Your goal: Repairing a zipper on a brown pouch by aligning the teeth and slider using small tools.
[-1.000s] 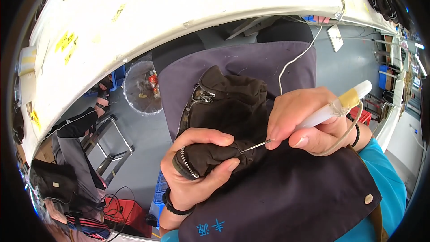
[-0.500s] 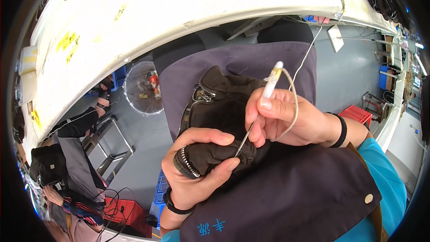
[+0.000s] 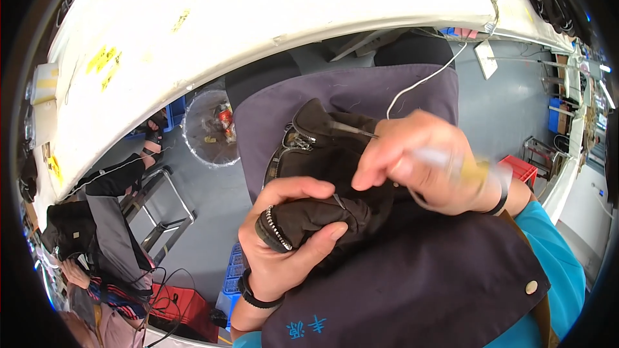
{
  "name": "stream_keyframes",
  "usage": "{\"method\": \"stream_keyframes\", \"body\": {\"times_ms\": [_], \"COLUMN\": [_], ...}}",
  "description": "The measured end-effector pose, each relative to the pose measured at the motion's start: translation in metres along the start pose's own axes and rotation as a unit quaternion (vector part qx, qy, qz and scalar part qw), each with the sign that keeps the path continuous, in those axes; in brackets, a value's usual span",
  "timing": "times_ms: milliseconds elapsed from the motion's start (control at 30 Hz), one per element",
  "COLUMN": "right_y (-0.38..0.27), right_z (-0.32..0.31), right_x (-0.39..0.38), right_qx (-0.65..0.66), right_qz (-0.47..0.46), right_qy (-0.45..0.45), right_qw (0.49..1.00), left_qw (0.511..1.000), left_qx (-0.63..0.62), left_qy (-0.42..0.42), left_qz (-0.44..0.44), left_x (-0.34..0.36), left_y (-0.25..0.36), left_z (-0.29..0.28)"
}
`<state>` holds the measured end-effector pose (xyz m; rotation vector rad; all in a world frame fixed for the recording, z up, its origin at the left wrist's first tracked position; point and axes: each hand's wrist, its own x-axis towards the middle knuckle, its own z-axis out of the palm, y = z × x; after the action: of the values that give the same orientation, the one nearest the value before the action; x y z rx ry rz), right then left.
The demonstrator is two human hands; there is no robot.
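Note:
My left hand (image 3: 277, 248) grips a dark brown fabric piece with metal zips (image 3: 309, 222) on my lap, its thumb and forefinger on either side of a bunched fold. One open zip edge with silver teeth curves beside that palm. My right hand (image 3: 419, 161) is closed round a white pen-like tool (image 3: 445, 158) with a thin metal tip and a pale cord. Motion blurs the handle. The tip points left above the fabric, apart from the fold. Whether the piece is a bag or a garment cannot be told.
A white-topped table (image 3: 225, 13) curves across the front. Below it, a clear bin (image 3: 211, 145) holds rubbish. Left are a metal-framed stool (image 3: 161, 219), a red crate (image 3: 184, 312) and a co-worker's hand (image 3: 76, 274) by a black bag (image 3: 71, 232). Another red crate (image 3: 519, 169) stands right.
My right hand has lifted the tool's tip off the fold and swung it up, so the handle now tilts down to the right. My left hand keeps its hold.

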<state>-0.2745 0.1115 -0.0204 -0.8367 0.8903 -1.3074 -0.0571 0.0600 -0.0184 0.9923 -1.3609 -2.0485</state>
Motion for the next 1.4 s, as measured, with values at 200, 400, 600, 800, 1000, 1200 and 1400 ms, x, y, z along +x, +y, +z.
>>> {"method": "stream_keyframes", "body": {"times_ms": [200, 400, 600, 800, 1000, 1200, 1400], "right_y": [-0.012, -0.022, -0.036, -0.016, -0.029, -0.044, -0.064], "right_z": [0.004, 0.005, 0.006, 0.000, -0.009, -0.023, -0.055], "right_x": [0.011, 0.017, 0.023, 0.022, 0.031, 0.032, 0.049], "right_qx": [-0.313, -0.417, -0.501, -0.458, -0.373, -0.455, -0.613], "right_qz": [-0.079, -0.205, -0.229, -0.278, -0.181, -0.197, -0.247], "right_qy": [-0.090, -0.159, -0.228, -0.169, -0.165, -0.022, 0.016], "right_qw": [0.942, 0.871, 0.803, 0.827, 0.895, 0.868, 0.751], "left_qw": [1.000, 0.999, 0.997, 0.997, 0.997, 0.998, 0.999], "left_qx": [0.003, 0.029, 0.063, 0.063, 0.072, 0.060, 0.051], "left_qy": [-0.003, -0.007, -0.018, -0.021, -0.027, -0.017, -0.001], "left_qz": [0.015, 0.018, 0.044, 0.029, 0.032, 0.005, -0.012], "left_x": [0.002, 0.002, 0.006, 0.006, 0.008, 0.009, 0.001], "left_y": [-0.002, 0.002, 0.006, 0.005, 0.002, 0.006, 0.007], "left_z": [0.001, 0.004, 0.007, 0.007, 0.004, 0.005, 0.003]}}
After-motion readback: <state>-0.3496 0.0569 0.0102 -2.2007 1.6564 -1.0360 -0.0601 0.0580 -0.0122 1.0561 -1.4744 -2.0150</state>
